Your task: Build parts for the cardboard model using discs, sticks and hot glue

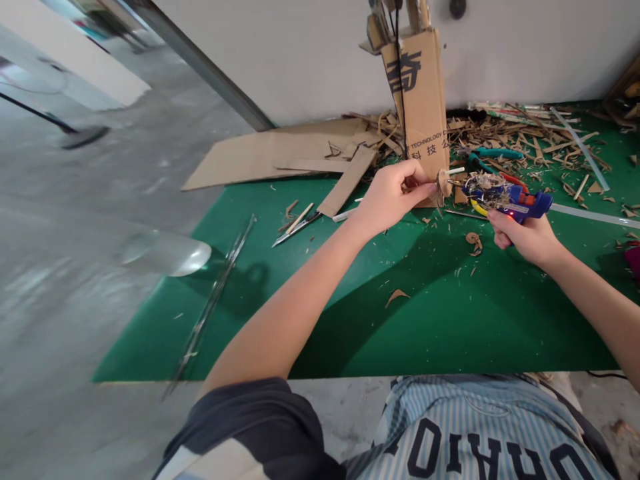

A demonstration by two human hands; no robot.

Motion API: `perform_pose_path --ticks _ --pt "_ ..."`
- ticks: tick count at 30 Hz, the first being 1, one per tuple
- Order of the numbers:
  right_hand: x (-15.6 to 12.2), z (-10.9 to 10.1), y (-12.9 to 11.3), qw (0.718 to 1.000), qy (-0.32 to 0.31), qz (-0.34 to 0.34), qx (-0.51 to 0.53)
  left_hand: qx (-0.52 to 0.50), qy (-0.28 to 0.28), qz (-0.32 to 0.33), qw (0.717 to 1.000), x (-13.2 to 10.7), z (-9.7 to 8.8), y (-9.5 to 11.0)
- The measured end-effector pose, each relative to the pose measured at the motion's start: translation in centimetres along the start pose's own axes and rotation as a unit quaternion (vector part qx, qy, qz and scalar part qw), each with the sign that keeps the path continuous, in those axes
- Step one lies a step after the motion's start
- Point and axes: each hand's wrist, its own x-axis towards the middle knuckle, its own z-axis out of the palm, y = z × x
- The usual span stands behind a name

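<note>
Head view: I see the left hand (389,192) pinching a small cardboard piece (443,180) in narrowed fingers (421,194) above the bench (450,320), presumably steadying it for the glue gun (531,207), gripped by the right hand (527,235). Scraps (537,143) crowd the rear; I have open room toward the front edge (350,376).

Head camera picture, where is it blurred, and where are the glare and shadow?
Head view: the floor at left is smeared; head view: the clear cylinder is blurred too, with glare on its end; head view: a broad shadow darkens the green tabletop, while the left hand and glue gun look fairly sharp.
</note>
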Motion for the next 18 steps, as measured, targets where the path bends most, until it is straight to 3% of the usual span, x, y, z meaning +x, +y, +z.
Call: perform_pose_path --ticks 18 --pt "0.07 -0.09 0.19 1.000 0.008 -0.003 0.002 -0.020 -0.008 -0.003 1.000 0.06 -0.04 0.07"
